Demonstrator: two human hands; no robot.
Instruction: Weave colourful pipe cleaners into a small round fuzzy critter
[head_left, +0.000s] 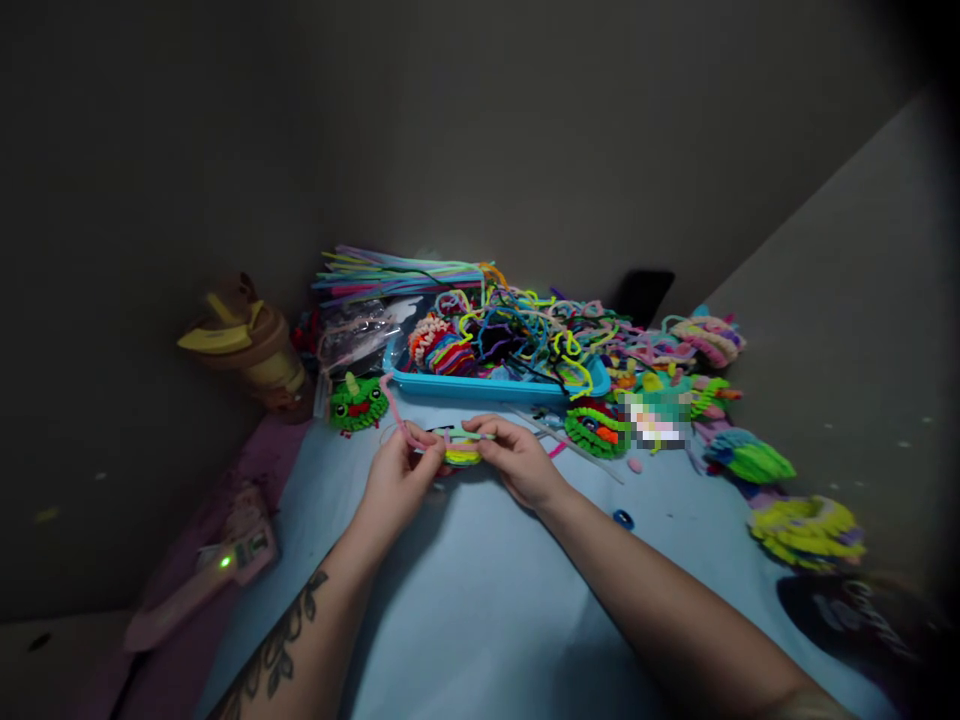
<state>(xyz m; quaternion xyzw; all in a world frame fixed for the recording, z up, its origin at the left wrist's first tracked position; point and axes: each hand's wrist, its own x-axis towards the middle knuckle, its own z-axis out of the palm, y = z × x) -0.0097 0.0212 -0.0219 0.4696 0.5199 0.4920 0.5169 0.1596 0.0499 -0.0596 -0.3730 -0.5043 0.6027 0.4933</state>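
Observation:
My left hand pinches a pink pipe cleaner whose loose end sticks up and curls over. Between my two hands is a small piece made of pipe cleaners, with yellow, green and pink strands. My right hand grips its right side with bent fingers, close to a pale green strand. Both hands are held over the light blue cloth. My fingers cover part of the small piece, so its full shape is hidden.
A blue tray heaped with tangled pipe cleaners stands behind my hands. Straight pipe cleaners lie behind it. A lidded cup and a pink glue gun are at left. Fuzzy green and yellow pieces line the right.

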